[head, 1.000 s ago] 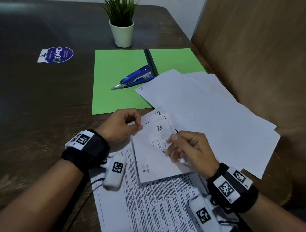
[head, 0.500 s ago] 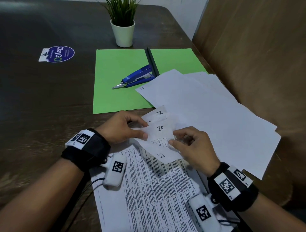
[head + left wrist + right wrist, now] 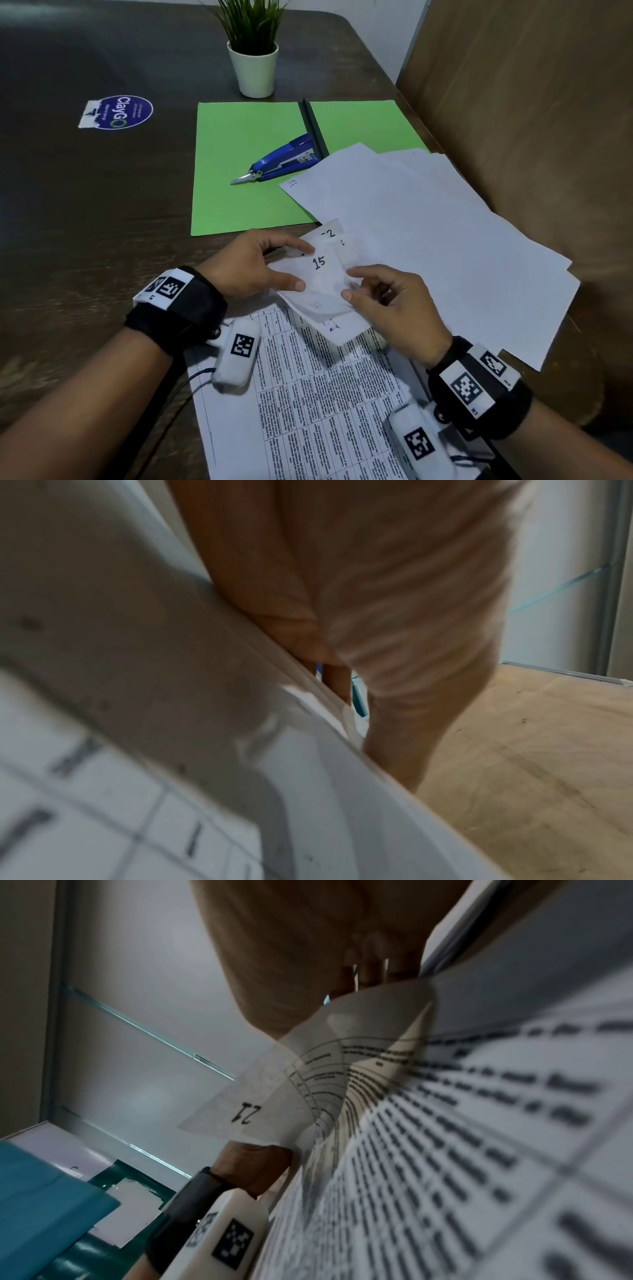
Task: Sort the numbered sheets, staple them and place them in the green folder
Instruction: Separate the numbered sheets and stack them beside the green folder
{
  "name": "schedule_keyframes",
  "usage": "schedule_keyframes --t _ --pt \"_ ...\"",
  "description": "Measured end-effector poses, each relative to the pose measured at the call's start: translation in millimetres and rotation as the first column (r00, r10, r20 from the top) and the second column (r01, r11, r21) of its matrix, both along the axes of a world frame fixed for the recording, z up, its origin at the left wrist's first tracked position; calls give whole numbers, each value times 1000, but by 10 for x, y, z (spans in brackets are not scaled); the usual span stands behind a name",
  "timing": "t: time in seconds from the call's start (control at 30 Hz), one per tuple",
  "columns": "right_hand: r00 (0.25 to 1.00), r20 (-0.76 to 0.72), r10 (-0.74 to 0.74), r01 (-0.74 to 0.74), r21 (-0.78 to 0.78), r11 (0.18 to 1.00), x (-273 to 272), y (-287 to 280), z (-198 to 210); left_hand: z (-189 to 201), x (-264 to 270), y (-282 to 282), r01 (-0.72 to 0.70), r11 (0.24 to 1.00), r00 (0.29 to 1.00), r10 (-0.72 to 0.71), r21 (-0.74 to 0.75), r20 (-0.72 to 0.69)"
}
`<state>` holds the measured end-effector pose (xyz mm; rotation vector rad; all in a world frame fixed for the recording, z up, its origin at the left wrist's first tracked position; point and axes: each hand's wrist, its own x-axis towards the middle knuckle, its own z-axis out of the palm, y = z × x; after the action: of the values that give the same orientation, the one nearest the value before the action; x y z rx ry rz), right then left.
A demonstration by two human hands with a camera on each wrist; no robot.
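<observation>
Currently: both hands on the sheet corners, number 15 on top

Hidden or unclear: most of the numbered sheets (image 3: 322, 274) between the hands are covered by one another; only corner numbers 15 and, farther off, 22 read clearly from the head view. A lower corner mark is too faint to read there; the right wrist view shows a bent corner marked 21 (image 3: 246, 1112). The left wrist view is blurred, showing only paper edges and a palm. The stapler (image 3: 281, 161) has its right end tucked behind the spread white sheets (image 3: 428, 240), which also cover the green folder's (image 3: 246, 164) near-right part.

Left hand (image 3: 253, 263): thumb and forefinger pinch the left edge of the sheet marked 15. Right hand (image 3: 390, 305): fingertips curl onto the right edge of the same bundle, thumb below. The bundle sits lifted between both hands, above a printed table sheet (image 3: 325, 404) lying near on the table (image 3: 85, 222). The folder lies open, farther away, with the stapler on it. A potted plant (image 3: 255, 51) stands at the far edge.
</observation>
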<state>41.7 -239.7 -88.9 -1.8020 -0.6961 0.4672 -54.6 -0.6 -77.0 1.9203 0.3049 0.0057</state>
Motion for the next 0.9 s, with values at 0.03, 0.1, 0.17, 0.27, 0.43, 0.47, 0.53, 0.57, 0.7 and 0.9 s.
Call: schedule_keyframes --t 0.03,0.1,0.17,0.27,0.43,0.47,0.53,0.57,0.7,0.9 --pt "1000 -5 5 -6 -11 1000 6 -9 -21 5 -1 -7 3 1000 1000 -3 -4 -1" --pt "1000 2 12 -11 -15 1000 5 -11 -23 1 -4 -6 0 1000 1000 0 -11 -2" --pt "999 22 27 -27 -14 1000 3 -9 -27 0 -7 2 -8 1000 1000 8 6 -1" --pt "999 25 30 -29 -18 999 0 -6 -20 5 -8 4 1 999 1000 -1 47 2" --pt "999 35 7 -6 -30 1000 11 -13 -25 14 -6 -9 -15 999 1000 15 -43 0" --pt "999 51 20 -18 -36 999 12 -12 -29 8 -6 -9 -16 999 1000 16 -35 0" --pt "997 67 26 -23 -43 999 17 -7 -39 -9 -1 0 -14 1000 1000 14 -6 0" --pt "997 71 21 -19 -41 999 17 -5 -38 -16 0 5 -12 1000 1000 12 10 -1" --pt "995 88 40 -37 -27 999 14 -3 -32 5 4 -1 7 1000 1000 -7 10 -4" --pt "998 49 26 -25 -21 999 -6 -1 2 31 4 -15 8 1000 999 -8 -24 -34"
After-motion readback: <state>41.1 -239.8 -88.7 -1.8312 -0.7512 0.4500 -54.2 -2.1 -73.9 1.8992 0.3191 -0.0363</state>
